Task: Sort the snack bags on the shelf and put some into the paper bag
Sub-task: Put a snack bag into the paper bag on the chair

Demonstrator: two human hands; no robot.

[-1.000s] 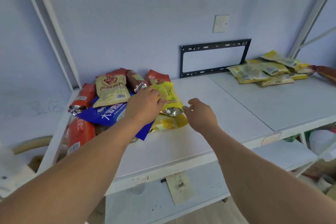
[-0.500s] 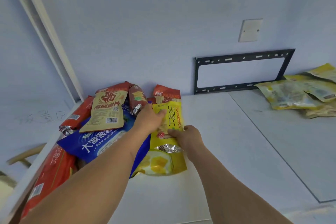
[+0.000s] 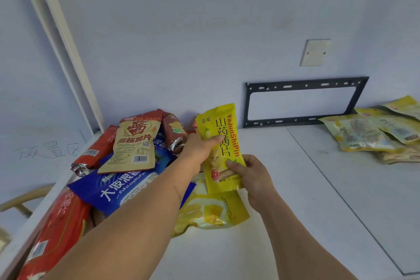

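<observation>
We have now lifted the yellow bag off the pile, left hand and right hand both gripping it; sorting begins.

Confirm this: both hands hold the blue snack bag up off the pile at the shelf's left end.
Wrong colour. In the head view the left hand and right hand hold the yellow snack bag; the blue bag lies in the pile.

A white shelf fills the lower right of the frame. A pile of snack bags lies on it at the lower left. More yellow bags lie in a heap at the right edge.
</observation>
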